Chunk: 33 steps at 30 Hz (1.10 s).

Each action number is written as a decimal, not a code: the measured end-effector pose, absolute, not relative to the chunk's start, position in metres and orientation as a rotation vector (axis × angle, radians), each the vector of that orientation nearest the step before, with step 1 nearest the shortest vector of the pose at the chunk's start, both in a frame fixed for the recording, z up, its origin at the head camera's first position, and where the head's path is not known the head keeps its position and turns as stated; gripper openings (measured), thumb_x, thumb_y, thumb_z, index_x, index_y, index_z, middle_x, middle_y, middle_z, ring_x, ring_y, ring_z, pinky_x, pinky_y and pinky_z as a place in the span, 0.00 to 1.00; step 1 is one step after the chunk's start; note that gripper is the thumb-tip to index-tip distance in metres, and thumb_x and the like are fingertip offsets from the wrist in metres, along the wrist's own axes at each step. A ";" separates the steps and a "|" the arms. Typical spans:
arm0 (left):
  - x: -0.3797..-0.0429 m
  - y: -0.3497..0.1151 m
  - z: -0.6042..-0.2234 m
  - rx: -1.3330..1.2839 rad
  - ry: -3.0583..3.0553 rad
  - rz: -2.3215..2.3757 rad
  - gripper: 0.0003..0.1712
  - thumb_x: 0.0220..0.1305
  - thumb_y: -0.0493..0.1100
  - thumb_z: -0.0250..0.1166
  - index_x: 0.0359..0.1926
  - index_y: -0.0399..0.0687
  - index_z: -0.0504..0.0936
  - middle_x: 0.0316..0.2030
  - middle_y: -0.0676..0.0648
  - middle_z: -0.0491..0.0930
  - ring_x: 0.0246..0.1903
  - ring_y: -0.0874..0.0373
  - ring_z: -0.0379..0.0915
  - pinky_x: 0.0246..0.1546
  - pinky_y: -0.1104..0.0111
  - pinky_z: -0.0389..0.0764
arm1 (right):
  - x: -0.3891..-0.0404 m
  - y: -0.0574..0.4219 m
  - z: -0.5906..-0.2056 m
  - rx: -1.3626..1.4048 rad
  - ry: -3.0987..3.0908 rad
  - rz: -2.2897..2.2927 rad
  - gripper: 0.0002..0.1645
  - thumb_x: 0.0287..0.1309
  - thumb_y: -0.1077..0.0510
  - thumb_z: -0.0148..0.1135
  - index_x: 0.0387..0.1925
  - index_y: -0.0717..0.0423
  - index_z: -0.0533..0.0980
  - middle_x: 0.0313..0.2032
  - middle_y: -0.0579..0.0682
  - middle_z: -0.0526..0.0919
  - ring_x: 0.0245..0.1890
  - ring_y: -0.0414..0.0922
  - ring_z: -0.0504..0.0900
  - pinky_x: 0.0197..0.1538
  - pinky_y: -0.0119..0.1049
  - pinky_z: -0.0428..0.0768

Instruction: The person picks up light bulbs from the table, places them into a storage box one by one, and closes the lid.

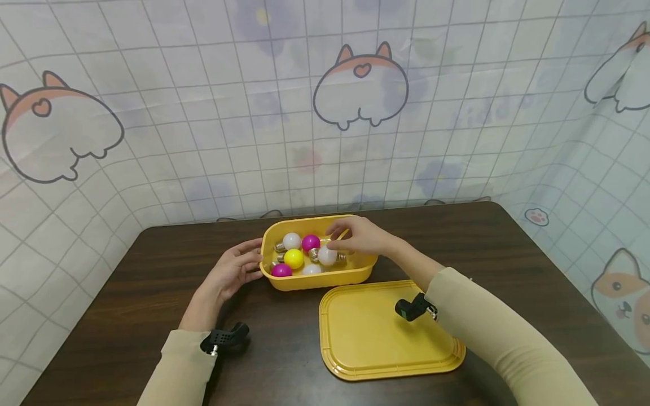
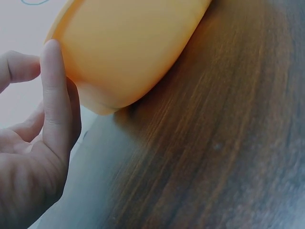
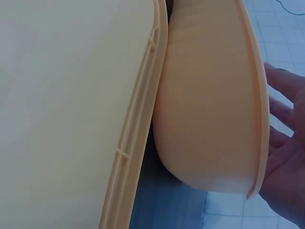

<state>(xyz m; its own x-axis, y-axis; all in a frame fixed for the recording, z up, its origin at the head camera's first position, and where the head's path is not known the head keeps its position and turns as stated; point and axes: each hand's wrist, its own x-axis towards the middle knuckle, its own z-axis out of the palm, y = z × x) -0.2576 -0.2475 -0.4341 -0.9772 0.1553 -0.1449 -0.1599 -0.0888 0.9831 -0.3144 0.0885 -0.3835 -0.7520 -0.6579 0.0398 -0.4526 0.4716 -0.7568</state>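
Observation:
A yellow plastic bin (image 1: 320,280) holds several small round light bulbs with metal screw bases. Among them are a yellow bulb (image 1: 293,259), a magenta bulb (image 1: 311,243), another magenta bulb (image 1: 281,270) and a white bulb (image 1: 291,241). My left hand (image 1: 235,268) rests its loosely spread fingers against the bin's left end; the left wrist view shows a fingertip (image 2: 52,52) at the rim. Over the bin's right part reaches my right hand (image 1: 361,235), thumb and fingers apart. Its thumb tip overlaps the top of a white bulb (image 1: 327,256). The bin wall hides the bulbs in the right wrist view.
A yellow lid (image 1: 376,338) lies flat on the dark wooden table (image 1: 274,349), just in front of the bin, under my right forearm. Behind the table hangs a checked cloth (image 1: 244,141) with cartoon corgis. Each wrist wears a black camera mount (image 1: 223,337).

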 end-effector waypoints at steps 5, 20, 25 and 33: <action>-0.257 -0.248 -0.434 -0.006 1.966 2.166 0.33 0.76 0.33 0.58 0.76 0.37 0.60 0.67 0.32 0.69 0.41 0.58 0.84 0.42 0.67 0.87 | -0.314 0.087 -0.384 -0.963 2.470 -1.148 0.25 0.69 0.55 0.68 0.60 0.65 0.77 0.50 0.56 0.84 0.49 0.52 0.86 0.44 0.46 0.88; -0.254 -0.248 -0.432 -0.026 2.024 2.119 0.33 0.76 0.37 0.60 0.76 0.35 0.60 0.64 0.33 0.72 0.44 0.57 0.84 0.46 0.66 0.86 | -0.310 0.104 -0.374 -0.975 2.517 -1.216 0.21 0.72 0.54 0.64 0.59 0.62 0.79 0.50 0.52 0.84 0.48 0.59 0.83 0.48 0.47 0.86; -0.253 -0.247 -0.430 -0.044 2.038 2.111 0.32 0.76 0.37 0.60 0.75 0.35 0.61 0.60 0.36 0.76 0.42 0.57 0.84 0.45 0.65 0.86 | -0.306 0.117 -0.373 -0.991 2.594 -1.218 0.19 0.72 0.53 0.64 0.58 0.58 0.81 0.50 0.50 0.84 0.46 0.52 0.82 0.45 0.39 0.85; -0.248 -0.248 -0.428 -0.054 2.136 2.056 0.29 0.76 0.39 0.62 0.72 0.35 0.66 0.51 0.39 0.79 0.34 0.59 0.82 0.42 0.66 0.87 | -0.304 0.136 -0.373 -0.964 2.603 -1.349 0.14 0.73 0.54 0.63 0.54 0.55 0.82 0.48 0.50 0.85 0.46 0.59 0.84 0.45 0.44 0.85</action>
